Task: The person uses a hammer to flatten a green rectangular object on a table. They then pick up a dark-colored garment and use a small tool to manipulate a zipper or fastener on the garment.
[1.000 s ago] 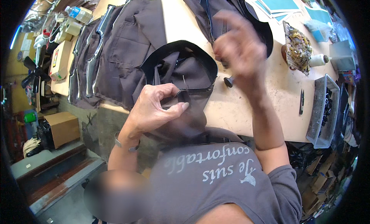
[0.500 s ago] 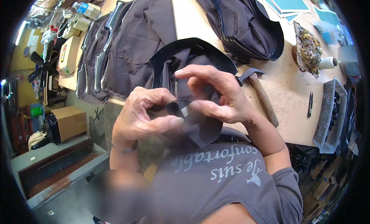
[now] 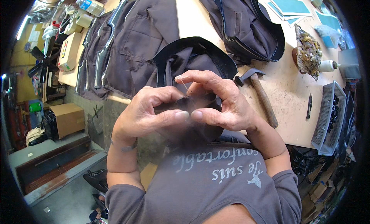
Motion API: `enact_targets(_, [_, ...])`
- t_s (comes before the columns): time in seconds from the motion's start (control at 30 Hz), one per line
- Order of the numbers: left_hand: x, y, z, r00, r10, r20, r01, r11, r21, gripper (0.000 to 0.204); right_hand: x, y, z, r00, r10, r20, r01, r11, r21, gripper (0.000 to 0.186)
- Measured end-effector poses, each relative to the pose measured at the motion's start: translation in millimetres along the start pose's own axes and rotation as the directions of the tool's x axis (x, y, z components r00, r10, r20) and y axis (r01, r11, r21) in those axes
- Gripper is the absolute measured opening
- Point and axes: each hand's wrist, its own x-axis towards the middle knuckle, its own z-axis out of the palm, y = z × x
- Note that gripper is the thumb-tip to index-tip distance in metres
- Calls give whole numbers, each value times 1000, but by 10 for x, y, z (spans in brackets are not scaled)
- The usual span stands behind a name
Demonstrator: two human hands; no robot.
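A dark cloth garment point(image 3: 181, 65) with a stiff black band along its edge lies at the table's front edge, and its cloth runs toward my lap. My left hand point(image 3: 154, 112) pinches a dark cloth edge point(image 3: 184, 103) between thumb and fingers. From the right, my right hand point(image 3: 225, 102) grips the same cloth, its thumb tip almost meeting the left thumb. Its forefinger arches above, with a thin light strand point(image 3: 184, 84) at the tip; I cannot tell whether this is thread or a needle. Blur hides the cloth below the thumbs.
A hammer point(image 3: 263, 96) lies right of the garment. Further right are a black pen-like tool point(image 3: 310, 106), a grey mesh basket point(image 3: 320, 127), a cluttered tray point(image 3: 308, 50) and a white thread spool point(image 3: 327, 65). More dark garments point(image 3: 144, 42) cover the table's far side.
My hands have come closer together, thumbs nearly touching. The pale patch between them is out of sight, and a thin strand now shows at my right forefinger.
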Motion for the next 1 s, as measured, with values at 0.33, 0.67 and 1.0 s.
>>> enact_targets(0.33, [-90, -3, 51, 983, -112, -143, 139, 970, 198, 18, -34, 73, 14, 999, -7, -44, 4, 998, -69, 52])
enact_targets(0.67, [-93, 16, 168, 973, -117, -197, 114, 993, -29, 20, -40, 72, 56, 997, -65, -31, 61, 991, -117, 50])
enact_targets(1.0, [-91, -73, 144, 978, -121, -168, 117, 993, -32, 24, -75, 105, 63, 976, -181, -125, 144, 955, -261, 42])
